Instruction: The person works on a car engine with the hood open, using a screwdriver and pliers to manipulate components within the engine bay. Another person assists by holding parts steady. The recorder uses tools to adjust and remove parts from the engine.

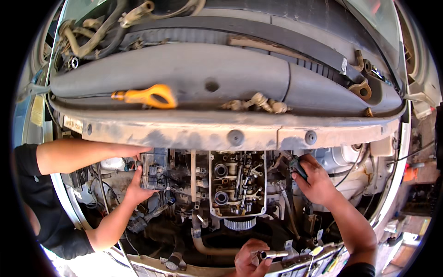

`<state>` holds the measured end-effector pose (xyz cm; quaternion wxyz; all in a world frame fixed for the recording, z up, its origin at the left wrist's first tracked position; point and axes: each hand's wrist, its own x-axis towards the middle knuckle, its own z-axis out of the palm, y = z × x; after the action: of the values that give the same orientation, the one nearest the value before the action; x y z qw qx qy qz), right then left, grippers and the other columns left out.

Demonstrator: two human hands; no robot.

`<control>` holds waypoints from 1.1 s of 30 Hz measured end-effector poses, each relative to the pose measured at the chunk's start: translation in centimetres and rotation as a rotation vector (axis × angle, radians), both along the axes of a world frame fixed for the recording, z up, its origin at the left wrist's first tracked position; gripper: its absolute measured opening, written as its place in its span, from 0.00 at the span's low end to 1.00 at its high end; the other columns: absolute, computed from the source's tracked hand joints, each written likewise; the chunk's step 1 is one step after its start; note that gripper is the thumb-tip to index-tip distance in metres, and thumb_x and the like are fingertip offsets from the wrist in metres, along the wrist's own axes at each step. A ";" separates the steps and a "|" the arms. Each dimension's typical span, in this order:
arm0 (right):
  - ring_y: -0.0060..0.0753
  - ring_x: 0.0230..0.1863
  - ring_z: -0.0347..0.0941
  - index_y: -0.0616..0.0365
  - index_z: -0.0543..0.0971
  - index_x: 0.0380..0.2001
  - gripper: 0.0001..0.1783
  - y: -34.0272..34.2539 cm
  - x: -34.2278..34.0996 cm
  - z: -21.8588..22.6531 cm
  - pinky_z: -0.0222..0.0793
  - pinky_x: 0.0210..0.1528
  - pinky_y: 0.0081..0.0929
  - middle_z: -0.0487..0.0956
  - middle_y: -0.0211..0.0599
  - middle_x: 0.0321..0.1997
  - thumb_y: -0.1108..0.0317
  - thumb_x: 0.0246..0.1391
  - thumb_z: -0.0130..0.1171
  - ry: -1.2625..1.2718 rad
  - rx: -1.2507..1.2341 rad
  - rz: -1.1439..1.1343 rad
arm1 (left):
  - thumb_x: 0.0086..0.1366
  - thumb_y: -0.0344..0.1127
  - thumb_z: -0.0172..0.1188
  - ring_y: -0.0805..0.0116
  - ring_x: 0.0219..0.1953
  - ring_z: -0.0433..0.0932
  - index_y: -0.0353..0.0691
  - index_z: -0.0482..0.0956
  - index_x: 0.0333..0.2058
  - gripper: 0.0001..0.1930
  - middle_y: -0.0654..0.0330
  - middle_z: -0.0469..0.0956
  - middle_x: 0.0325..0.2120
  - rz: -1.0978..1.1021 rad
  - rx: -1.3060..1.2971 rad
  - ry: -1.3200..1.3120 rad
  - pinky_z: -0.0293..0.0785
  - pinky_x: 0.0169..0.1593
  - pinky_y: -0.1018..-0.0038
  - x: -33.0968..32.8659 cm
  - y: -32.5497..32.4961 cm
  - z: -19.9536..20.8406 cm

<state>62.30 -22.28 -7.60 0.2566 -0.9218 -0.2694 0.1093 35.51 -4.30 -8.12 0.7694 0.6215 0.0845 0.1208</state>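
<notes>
My left hand (251,259) is at the lower middle, its fingers closed around a shiny metal socket (274,254) pointing right. My right hand (315,181) reaches up the right side of the engine bay and grips a black-handled tool (297,167). The tool's far end lies among parts under the cowl edge and cannot be made out. Between and beyond my hands stands the engine's open cylinder head (238,184), its cover off, with rocker arms and springs showing. A toothed pulley (240,224) is at its near end.
At the left, a co-worker's two hands (134,187) hold a dark boxy part (154,168). A yellow-handled dipstick (152,96) and several dirty metal fittings (258,102) lie on the grey cowl (175,64). Hoses and brackets crowd the bay.
</notes>
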 end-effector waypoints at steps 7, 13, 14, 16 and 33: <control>0.70 0.59 0.75 0.59 0.80 0.55 0.19 -0.1 1.8 -0.7 0.72 0.61 0.55 0.81 0.58 0.55 0.69 0.61 0.64 0.155 0.060 0.008 | 0.70 0.33 0.64 0.57 0.40 0.77 0.36 0.76 0.48 0.12 0.50 0.78 0.40 -0.093 -0.010 0.043 0.75 0.42 0.61 -0.4 -0.8 -1.4; 0.68 0.55 0.78 0.59 0.82 0.48 0.14 2.6 1.0 -1.7 0.74 0.60 0.53 0.82 0.54 0.52 0.72 0.58 0.62 0.196 0.285 0.019 | 0.69 0.33 0.66 0.57 0.41 0.78 0.36 0.77 0.49 0.14 0.50 0.78 0.41 0.011 -0.029 0.151 0.76 0.44 0.61 -1.0 -1.7 -1.6; 0.67 0.55 0.78 0.60 0.82 0.48 0.13 2.8 0.7 -1.8 0.74 0.60 0.52 0.82 0.54 0.52 0.73 0.58 0.61 0.216 0.311 0.014 | 0.69 0.33 0.66 0.58 0.41 0.78 0.35 0.77 0.49 0.14 0.50 0.78 0.42 0.021 0.031 0.124 0.76 0.44 0.61 -0.9 -1.4 -1.4; 0.65 0.55 0.79 0.60 0.82 0.46 0.12 2.6 -0.4 -1.7 0.75 0.59 0.49 0.81 0.53 0.52 0.75 0.58 0.61 0.245 0.351 -0.010 | 0.69 0.33 0.67 0.58 0.42 0.78 0.35 0.78 0.50 0.15 0.49 0.78 0.43 0.026 0.140 0.061 0.76 0.45 0.62 0.4 0.0 -0.9; 0.65 0.48 0.79 0.63 0.83 0.39 0.08 -9.2 -16.8 2.0 0.77 0.53 0.51 0.80 0.56 0.51 0.75 0.54 0.63 0.247 0.324 -0.241 | 0.66 0.43 0.69 0.45 0.35 0.86 0.36 0.88 0.36 0.14 0.49 0.86 0.27 -0.076 1.405 0.416 0.82 0.47 0.53 28.2 16.5 -2.6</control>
<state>45.54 -31.51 -5.56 0.4435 -0.8737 -0.1379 0.1451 63.69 12.20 -10.71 0.1613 0.9808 0.1097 -0.0007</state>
